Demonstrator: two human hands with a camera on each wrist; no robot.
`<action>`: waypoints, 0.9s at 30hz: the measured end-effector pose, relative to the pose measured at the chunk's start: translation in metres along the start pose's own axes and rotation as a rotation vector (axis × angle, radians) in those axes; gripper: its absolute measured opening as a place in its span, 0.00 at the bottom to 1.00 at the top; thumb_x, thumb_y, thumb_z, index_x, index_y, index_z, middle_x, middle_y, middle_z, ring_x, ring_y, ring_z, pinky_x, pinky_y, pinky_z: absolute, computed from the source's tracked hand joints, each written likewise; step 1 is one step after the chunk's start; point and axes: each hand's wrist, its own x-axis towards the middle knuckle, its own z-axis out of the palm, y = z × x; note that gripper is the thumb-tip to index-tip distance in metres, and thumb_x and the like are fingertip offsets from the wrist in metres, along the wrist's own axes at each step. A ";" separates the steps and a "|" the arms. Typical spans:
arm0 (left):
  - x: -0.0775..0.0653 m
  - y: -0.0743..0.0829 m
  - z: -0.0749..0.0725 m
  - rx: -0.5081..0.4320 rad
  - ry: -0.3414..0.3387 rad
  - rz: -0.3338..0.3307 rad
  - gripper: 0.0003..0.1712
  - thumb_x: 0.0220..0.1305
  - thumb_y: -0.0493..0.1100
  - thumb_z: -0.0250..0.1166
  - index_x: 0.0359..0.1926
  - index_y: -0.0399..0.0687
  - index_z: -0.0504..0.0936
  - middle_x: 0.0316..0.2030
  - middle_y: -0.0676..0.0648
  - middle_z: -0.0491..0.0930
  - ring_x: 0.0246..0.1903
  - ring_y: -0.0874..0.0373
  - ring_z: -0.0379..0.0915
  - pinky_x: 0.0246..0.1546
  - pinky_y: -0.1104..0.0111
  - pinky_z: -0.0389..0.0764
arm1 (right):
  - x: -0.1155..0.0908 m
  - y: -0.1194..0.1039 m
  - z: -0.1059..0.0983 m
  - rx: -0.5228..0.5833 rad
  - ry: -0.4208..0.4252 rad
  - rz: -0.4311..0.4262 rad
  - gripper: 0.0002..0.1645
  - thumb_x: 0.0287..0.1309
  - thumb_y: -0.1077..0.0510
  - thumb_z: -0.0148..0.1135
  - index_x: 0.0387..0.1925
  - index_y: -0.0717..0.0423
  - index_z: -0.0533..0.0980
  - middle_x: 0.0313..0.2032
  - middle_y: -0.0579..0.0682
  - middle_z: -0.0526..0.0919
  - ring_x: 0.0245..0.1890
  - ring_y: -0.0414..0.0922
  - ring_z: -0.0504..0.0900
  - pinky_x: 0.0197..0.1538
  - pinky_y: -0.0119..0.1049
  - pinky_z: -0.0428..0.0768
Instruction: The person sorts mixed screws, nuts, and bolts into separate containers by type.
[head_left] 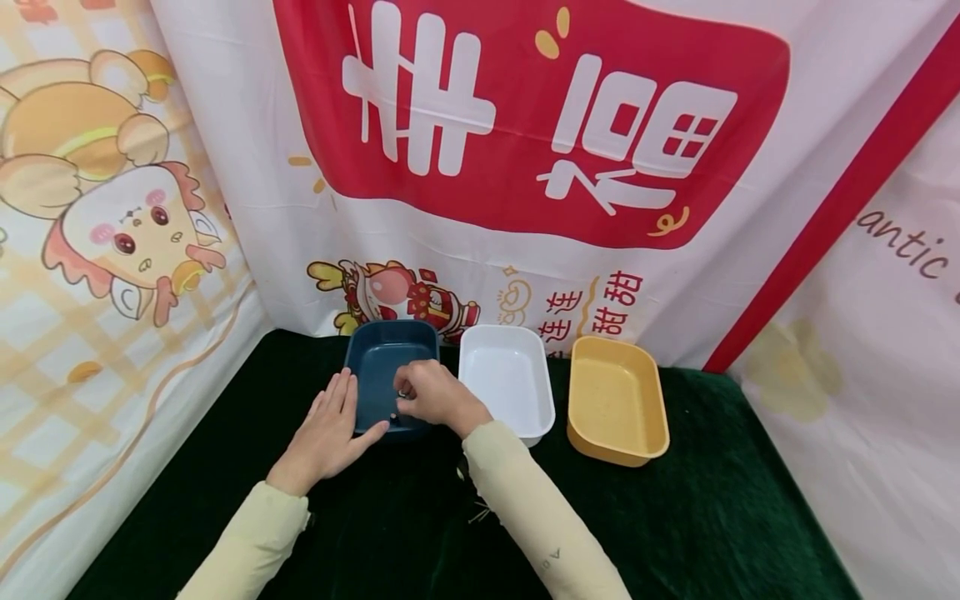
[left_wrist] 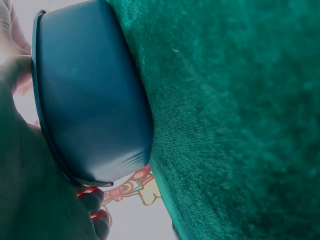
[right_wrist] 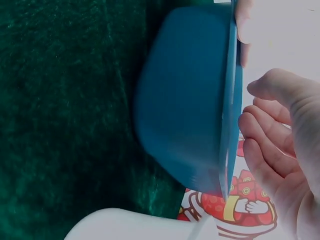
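A dark blue bin [head_left: 375,358] stands at the back of the dark green cloth. My left hand [head_left: 324,437] lies along its left front corner, fingers straight at the left rim and thumb stretched along the front rim. The left wrist view shows this hand [left_wrist: 35,170] beside the bin's outer wall [left_wrist: 90,95]. Over the front right part of the bin is my right hand [head_left: 435,396], fingers bent downward. In the right wrist view its fingers [right_wrist: 265,150] are loosely curved, thumb apart from them, nothing visible between. A tiny dark bit [head_left: 393,416] shows near the left thumb tip.
Just right of the blue bin stands a white bin [head_left: 510,375], partly behind the right forearm. Farther right is a yellow bin [head_left: 615,396]. Thin straw-like bits [head_left: 480,510] lie beside the right sleeve on the green cloth [head_left: 712,500]. Printed curtains [head_left: 247,167] hang behind.
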 end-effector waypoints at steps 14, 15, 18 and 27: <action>0.003 -0.002 0.003 0.007 -0.001 -0.005 0.64 0.74 0.76 0.51 0.83 0.30 0.41 0.85 0.31 0.36 0.84 0.32 0.33 0.81 0.35 0.43 | -0.045 0.007 -0.045 -0.008 0.051 -0.060 0.11 0.69 0.54 0.70 0.48 0.55 0.85 0.44 0.50 0.89 0.43 0.41 0.89 0.50 0.28 0.87; 0.003 -0.002 0.003 0.007 0.000 -0.004 0.64 0.74 0.76 0.51 0.83 0.30 0.41 0.85 0.31 0.36 0.84 0.31 0.33 0.81 0.35 0.44 | -0.050 0.007 -0.049 -0.009 0.055 -0.066 0.11 0.69 0.54 0.70 0.48 0.55 0.85 0.45 0.51 0.89 0.43 0.42 0.89 0.51 0.29 0.87; 0.004 -0.001 0.002 0.004 -0.001 -0.004 0.64 0.74 0.76 0.51 0.83 0.30 0.41 0.85 0.31 0.36 0.84 0.31 0.33 0.81 0.35 0.43 | -0.066 0.006 -0.062 -0.016 0.063 -0.074 0.10 0.69 0.54 0.70 0.47 0.55 0.85 0.45 0.52 0.90 0.44 0.43 0.88 0.52 0.32 0.88; 0.001 -0.001 0.002 0.006 -0.008 -0.004 0.65 0.72 0.78 0.50 0.83 0.30 0.41 0.85 0.31 0.36 0.84 0.31 0.33 0.81 0.35 0.43 | -0.127 -0.001 -0.098 -0.091 0.092 -0.099 0.14 0.68 0.51 0.72 0.50 0.53 0.86 0.45 0.49 0.90 0.43 0.41 0.87 0.54 0.36 0.88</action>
